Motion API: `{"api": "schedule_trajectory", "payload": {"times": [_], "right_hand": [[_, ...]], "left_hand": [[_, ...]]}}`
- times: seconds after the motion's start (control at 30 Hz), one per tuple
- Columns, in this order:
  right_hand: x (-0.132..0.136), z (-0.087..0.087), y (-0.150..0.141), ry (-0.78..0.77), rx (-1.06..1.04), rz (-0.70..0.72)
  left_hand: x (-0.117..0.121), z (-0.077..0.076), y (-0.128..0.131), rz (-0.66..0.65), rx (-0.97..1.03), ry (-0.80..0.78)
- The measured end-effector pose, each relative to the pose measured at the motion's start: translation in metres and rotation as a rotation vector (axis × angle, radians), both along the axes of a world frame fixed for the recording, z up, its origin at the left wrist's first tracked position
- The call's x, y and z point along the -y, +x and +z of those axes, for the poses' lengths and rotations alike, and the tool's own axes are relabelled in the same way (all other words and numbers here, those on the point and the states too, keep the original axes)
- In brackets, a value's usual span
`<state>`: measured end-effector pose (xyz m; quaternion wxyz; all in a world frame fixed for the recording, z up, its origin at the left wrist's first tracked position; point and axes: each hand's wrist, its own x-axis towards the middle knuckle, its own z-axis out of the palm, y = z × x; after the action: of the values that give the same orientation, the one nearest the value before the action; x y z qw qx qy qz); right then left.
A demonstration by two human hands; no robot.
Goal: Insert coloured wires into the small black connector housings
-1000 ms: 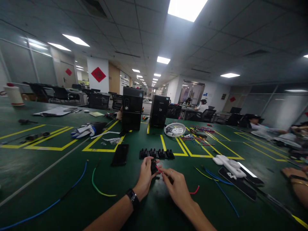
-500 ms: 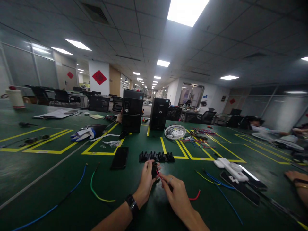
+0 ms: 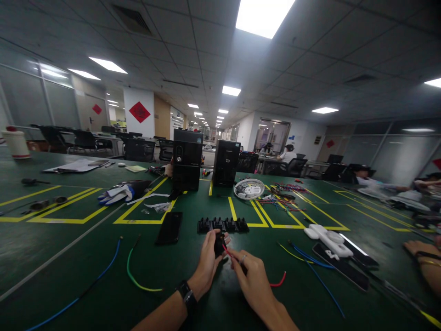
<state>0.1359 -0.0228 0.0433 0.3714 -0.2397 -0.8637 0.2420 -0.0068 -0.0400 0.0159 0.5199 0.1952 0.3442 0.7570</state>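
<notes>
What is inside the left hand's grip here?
A small black part shows in the left hand; a red wire pinched by the right hand appears to meet it. The part's palm side is covered, and the wire's tip cannot be made out.

From the wearer's own head it's all being taken in, one wide view, aimed forward over the green table [image 3: 186, 285] and tipped slightly down! Closest to the camera, low and central, the left hand [image 3: 206, 259] and right hand [image 3: 251, 273] are caught from above and behind, the forearms [image 3: 161, 312] cropped by the bottom edge. Farther out, across the tabletop, a black computer case [image 3: 225, 163] is framed near dead centre. Up top, a broad sweep of ceiling [image 3: 210, 41] is included, with both sides visibly stretched.
</notes>
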Motion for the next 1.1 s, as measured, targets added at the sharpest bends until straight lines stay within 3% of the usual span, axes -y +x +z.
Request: {"api": "schedule_trajectory", "payload": {"times": [0.17, 0.37, 0.47, 0.67, 0.9, 1.03, 1.1], "right_hand": [[0.0, 0.001, 0.0, -0.002, 0.015, 0.016], [0.002, 0.0, 0.003, 0.003, 0.05, 0.025], [0.001, 0.005, 0.006, 0.012, 0.049, 0.038], [-0.001, 0.018, 0.001, 0.004, 0.04, 0.039], [0.008, 0.005, 0.002, -0.054, 0.053, 0.065], [0.01, 0.003, 0.014, -0.03, 0.174, -0.034], [0.007, 0.011, 0.021, 0.029, 0.296, -0.059]], "left_hand": [[0.001, 0.005, 0.002, -0.018, -0.098, 0.008], [-0.003, 0.004, -0.004, 0.194, -0.677, 0.009], [-0.005, 0.002, -0.009, 0.202, -0.805, 0.03], [-0.004, 0.003, -0.014, 0.123, -0.785, 0.007], [-0.002, 0.004, -0.009, 0.071, -0.698, 0.022], [0.001, 0.012, -0.007, 0.122, -0.608, 0.049], [0.004, 0.013, -0.005, 0.167, -0.538, 0.027]]}}
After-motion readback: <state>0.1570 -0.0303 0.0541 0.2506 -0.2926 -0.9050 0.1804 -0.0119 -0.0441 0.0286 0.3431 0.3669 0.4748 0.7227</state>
